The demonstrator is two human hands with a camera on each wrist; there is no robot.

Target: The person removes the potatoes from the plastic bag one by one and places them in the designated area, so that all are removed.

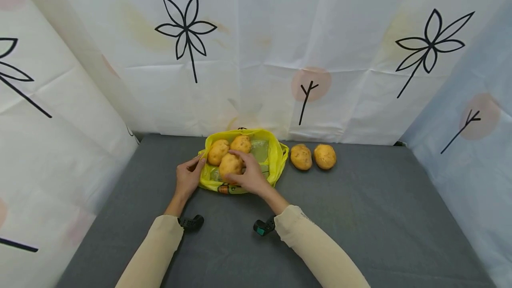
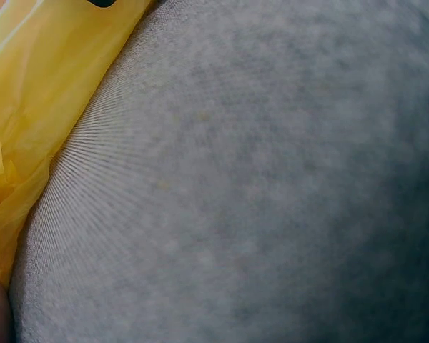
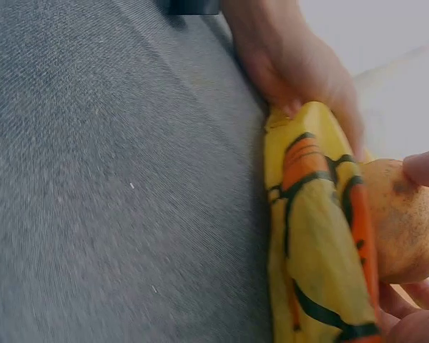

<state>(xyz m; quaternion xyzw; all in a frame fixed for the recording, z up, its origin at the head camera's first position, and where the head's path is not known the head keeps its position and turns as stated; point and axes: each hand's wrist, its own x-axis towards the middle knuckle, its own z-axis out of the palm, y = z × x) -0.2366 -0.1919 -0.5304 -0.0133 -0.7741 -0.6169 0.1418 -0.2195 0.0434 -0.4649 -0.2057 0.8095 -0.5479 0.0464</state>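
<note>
1. At the mouth of the yellow bag (image 1: pixel 277 160), near side: right hand (image 1: pixel 253 174) pinching a potato (image 1: pixel 230 167) between thumb and fingers. Can't tell if the potato bears on the bag bottom.
2. At the bag's left edge: left hand (image 1: pixel 189 176) pinching the yellow rim between thumb and fingers.
3. Inside the bag, far left: two more potatoes, left one (image 1: pixel 218 152) and right one (image 1: pixel 241 144), side by side, just beyond the held one. Bag lies open-mouthed; orange-and-black print (image 3: pixel 307 168) on its near wall.
4. Just right of the bag: two potatoes on the desk, one nearer the bag (image 1: pixel 301 157), the other (image 1: pixel 325 157) just beside it.
5. Near side: beige sleeves (image 1: pixel 320 248) on both arms, dark device at each wrist.
6. Far side: white backdrop (image 1: pixel 256 48) with black flower drawings, behind the grey desk (image 1: pixel 360 217).
</note>
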